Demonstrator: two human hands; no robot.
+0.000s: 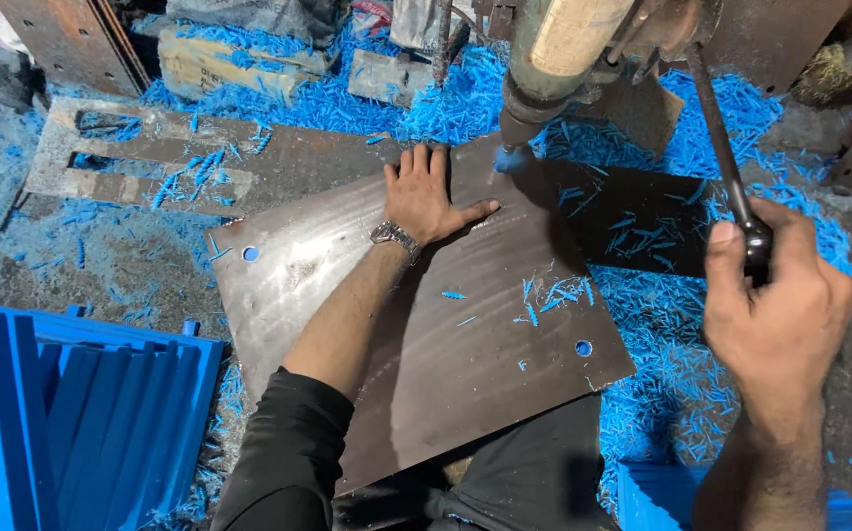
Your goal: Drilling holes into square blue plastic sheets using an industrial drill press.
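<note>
My left hand [428, 194] lies flat, fingers spread, on a dark brown sheet [416, 334] that rests over blue material, pressing it down near its far edge. A wristwatch [395, 236] is on that wrist. The sheet shows round drilled holes with blue beneath, one at the left [250, 254] and one at the right [583, 348]. A drill press head [556, 59] stands above the sheet's far corner, its bit [512, 157] meeting the sheet amid blue chips. My right hand [775, 305] grips the knob of the press's dark feed lever [731, 177].
Blue plastic shavings [681, 393] cover the bench around the sheet. A stack of blue panels [72, 413] stands at the lower left, more blue panels [642, 492] at the lower right. A rusty metal plate [131, 157] lies at the far left.
</note>
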